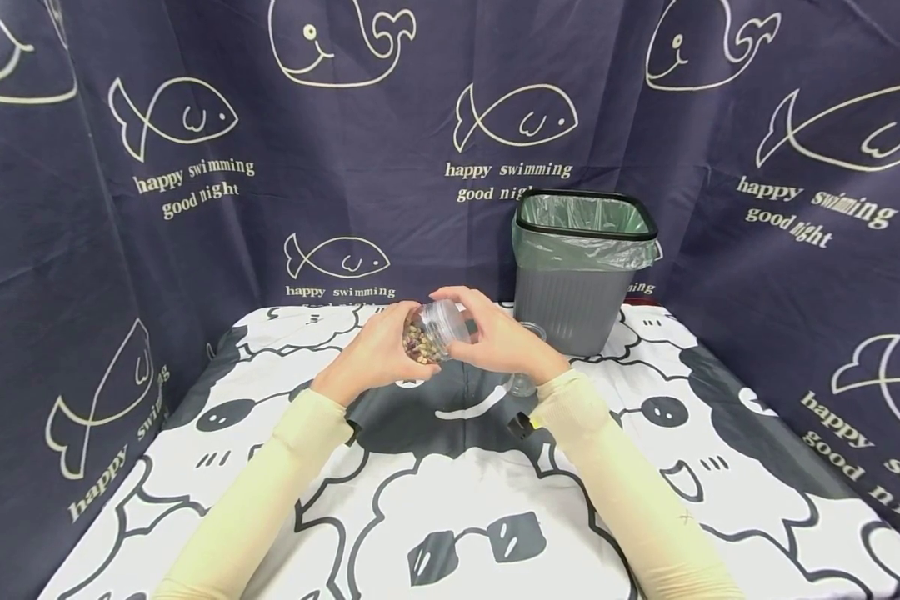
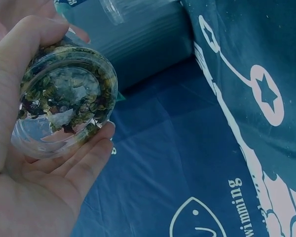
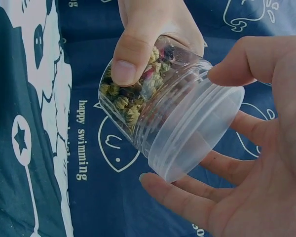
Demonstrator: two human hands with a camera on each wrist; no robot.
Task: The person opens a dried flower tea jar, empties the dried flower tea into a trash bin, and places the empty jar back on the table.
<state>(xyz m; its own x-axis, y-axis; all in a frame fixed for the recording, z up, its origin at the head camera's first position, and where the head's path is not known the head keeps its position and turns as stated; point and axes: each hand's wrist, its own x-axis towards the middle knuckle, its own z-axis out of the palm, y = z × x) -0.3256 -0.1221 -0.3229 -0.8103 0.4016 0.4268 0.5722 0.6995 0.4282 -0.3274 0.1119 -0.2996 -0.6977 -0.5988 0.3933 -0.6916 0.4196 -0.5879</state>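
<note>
A clear plastic jar (image 1: 421, 340) of dried flower buds is held tilted above the table by my left hand (image 1: 375, 350). In the left wrist view the jar's round base (image 2: 64, 108) faces the camera, with thumb and fingers wrapped about its side. My right hand (image 1: 495, 333) is at the other end, its thumb and fingers curled around the edge of the translucent screw lid (image 3: 200, 133). The lid sits on the jar's mouth in the right wrist view. Yellowish buds and a few pink ones (image 3: 149, 74) show through the wall.
A second clear container (image 1: 521, 385) stands on the table, partly hidden behind my right wrist. Behind it is a grey trash bin (image 1: 566, 308) with a green liner. Dark printed curtains (image 1: 390, 183) surround the cartoon-patterned tablecloth (image 1: 465, 508).
</note>
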